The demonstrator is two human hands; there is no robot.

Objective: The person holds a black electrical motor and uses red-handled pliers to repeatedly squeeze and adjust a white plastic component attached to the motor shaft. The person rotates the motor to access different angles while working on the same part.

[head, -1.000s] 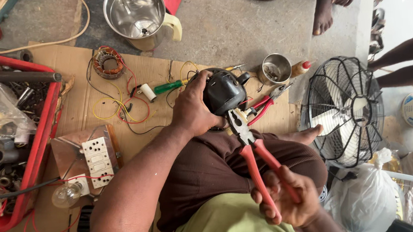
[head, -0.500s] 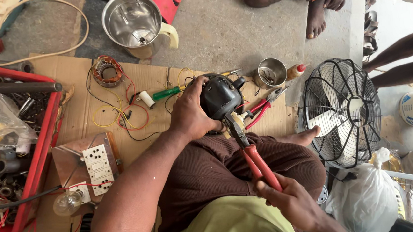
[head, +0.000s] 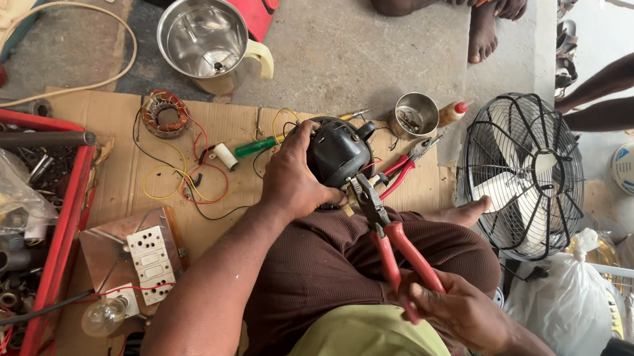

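My left hand (head: 296, 178) grips a black fan motor housing (head: 339, 153) and holds it above my knee. My right hand (head: 464, 310) is closed around the red handles of a pair of pliers (head: 386, 231). The pliers' jaws sit against the lower edge of the motor. A second pair of red-handled pliers (head: 399, 166) lies on the cardboard just beyond the motor. A green-handled screwdriver (head: 255, 146) lies to the motor's left.
A red crate (head: 61, 240) of metal parts stands at the left. A switch board (head: 151, 253) with a bulb (head: 103, 316), a copper winding (head: 164, 115), loose wires, a steel jug (head: 203, 37), a small steel cup (head: 415, 114) and a fan guard (head: 529, 174) surround me. Other people's feet are at the top.
The view has shifted slightly. My right hand has slid lower on the pliers' handles while the jaws stay at the motor; my left hand keeps its grip.
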